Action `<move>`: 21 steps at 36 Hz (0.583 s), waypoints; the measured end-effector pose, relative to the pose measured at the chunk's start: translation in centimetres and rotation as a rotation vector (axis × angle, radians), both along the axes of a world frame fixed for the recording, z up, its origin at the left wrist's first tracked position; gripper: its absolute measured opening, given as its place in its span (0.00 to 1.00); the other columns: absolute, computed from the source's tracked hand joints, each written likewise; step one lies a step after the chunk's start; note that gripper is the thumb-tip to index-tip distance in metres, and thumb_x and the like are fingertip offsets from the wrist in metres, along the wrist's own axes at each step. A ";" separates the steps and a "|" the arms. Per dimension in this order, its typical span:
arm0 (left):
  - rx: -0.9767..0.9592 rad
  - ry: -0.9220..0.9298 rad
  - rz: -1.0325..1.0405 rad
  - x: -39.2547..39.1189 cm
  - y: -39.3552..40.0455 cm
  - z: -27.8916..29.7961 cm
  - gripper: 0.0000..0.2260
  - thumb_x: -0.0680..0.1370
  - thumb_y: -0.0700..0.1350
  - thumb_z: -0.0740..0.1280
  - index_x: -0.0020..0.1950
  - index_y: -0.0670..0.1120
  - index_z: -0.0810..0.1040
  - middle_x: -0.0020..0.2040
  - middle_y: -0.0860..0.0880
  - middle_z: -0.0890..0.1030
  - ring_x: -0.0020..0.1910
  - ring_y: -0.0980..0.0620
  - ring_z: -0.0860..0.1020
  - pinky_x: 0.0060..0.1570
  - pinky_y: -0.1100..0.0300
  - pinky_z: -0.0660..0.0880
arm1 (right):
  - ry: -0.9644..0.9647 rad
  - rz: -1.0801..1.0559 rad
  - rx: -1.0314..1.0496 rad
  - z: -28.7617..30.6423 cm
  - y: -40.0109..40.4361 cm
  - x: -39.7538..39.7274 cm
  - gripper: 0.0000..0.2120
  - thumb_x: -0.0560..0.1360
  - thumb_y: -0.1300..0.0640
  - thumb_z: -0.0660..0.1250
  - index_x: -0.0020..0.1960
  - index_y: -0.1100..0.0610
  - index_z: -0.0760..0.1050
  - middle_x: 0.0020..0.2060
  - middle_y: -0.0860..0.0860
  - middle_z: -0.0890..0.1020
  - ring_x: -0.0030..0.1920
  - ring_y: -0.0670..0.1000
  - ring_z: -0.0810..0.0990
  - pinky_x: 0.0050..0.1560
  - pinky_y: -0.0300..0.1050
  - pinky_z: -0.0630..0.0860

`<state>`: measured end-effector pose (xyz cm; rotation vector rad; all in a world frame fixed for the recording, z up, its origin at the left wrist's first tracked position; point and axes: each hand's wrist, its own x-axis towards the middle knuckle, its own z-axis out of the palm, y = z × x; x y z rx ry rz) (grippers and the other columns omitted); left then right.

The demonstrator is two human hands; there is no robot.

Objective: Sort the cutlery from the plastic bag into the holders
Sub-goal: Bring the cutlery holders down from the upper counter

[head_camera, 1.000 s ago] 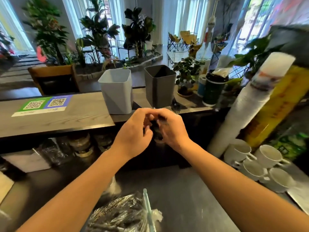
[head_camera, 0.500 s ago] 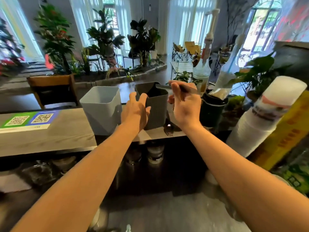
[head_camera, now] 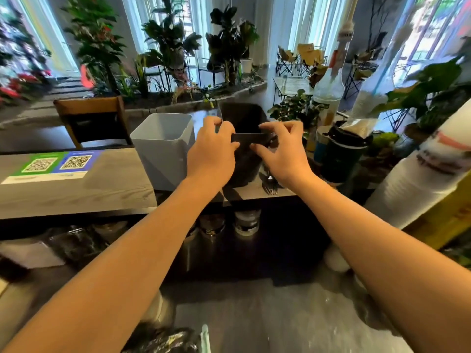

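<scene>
A flat, dark, matte strip [head_camera: 251, 137], probably a piece of cutlery though too blurred to name, is pinched at its two ends: the left hand [head_camera: 212, 155] has its curled fingers closed on the left end, the right hand [head_camera: 283, 152] has thumb and forefinger closed on the right end, its other fingers spread loosely. The strip is held level over the near rim of the dark holder [head_camera: 243, 146], a tall, square-mouthed plastic tub with smooth walls. Just beside it to the left stands the pale grey holder [head_camera: 163, 146], of the same angular shape. Both are set on the raised worktop [head_camera: 76, 194] of pale, grained wood. A fork [head_camera: 270, 183] of shiny metal lies on that surface, right of the dark holder's foot. At the lower edge, the crinkled, clear plastic bag [head_camera: 165, 338] lies on the lower grey surface.
</scene>
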<state>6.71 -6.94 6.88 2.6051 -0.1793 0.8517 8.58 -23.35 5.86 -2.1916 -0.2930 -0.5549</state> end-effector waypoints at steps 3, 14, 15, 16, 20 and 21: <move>-0.040 -0.181 -0.049 -3.5 0.0 0.1 0.08 0.78 0.43 0.70 0.56 0.43 0.76 0.67 0.44 0.71 0.60 0.42 0.75 0.40 0.56 0.72 | -0.220 -0.010 0.008 -0.6 -0.4 -2.4 0.15 0.76 0.49 0.73 0.57 0.56 0.77 0.57 0.51 0.66 0.51 0.43 0.70 0.53 0.29 0.72; -0.311 -0.133 -0.170 -17.6 0.9 -9.3 0.06 0.76 0.42 0.71 0.47 0.40 0.79 0.63 0.40 0.71 0.56 0.59 0.73 0.54 0.71 0.72 | -0.298 0.217 -0.123 -9.3 -1.0 -14.0 0.18 0.74 0.44 0.69 0.51 0.53 0.66 0.49 0.50 0.64 0.39 0.48 0.69 0.30 0.48 0.75; -0.323 -0.118 -0.177 -18.4 0.9 -10.2 0.06 0.76 0.42 0.71 0.47 0.40 0.80 0.64 0.40 0.70 0.56 0.55 0.75 0.55 0.69 0.73 | -0.277 0.220 -0.126 -10.2 -1.1 -14.8 0.18 0.74 0.44 0.70 0.51 0.53 0.65 0.49 0.50 0.64 0.38 0.49 0.69 0.28 0.50 0.75; -0.334 -0.097 -0.181 -19.0 0.8 -11.1 0.06 0.75 0.42 0.72 0.47 0.40 0.80 0.65 0.40 0.70 0.57 0.52 0.76 0.57 0.68 0.74 | -0.251 0.219 -0.123 -11.2 -1.3 -15.5 0.18 0.73 0.45 0.70 0.51 0.53 0.66 0.49 0.50 0.65 0.37 0.50 0.71 0.27 0.51 0.75; -0.325 -0.044 -0.175 -20.7 0.1 -14.2 0.06 0.74 0.40 0.74 0.45 0.39 0.81 0.64 0.39 0.68 0.63 0.47 0.74 0.66 0.66 0.69 | -0.128 0.192 -0.123 -14.7 -2.0 -17.6 0.16 0.73 0.44 0.69 0.52 0.51 0.66 0.51 0.49 0.64 0.33 0.55 0.75 0.27 0.54 0.77; -0.314 -0.052 -0.178 -21.0 0.0 -14.8 0.05 0.73 0.38 0.75 0.45 0.38 0.81 0.64 0.38 0.69 0.64 0.49 0.72 0.67 0.67 0.67 | -0.109 0.184 -0.130 -15.4 -2.1 -18.0 0.16 0.73 0.44 0.68 0.52 0.51 0.66 0.51 0.49 0.64 0.32 0.56 0.75 0.28 0.54 0.78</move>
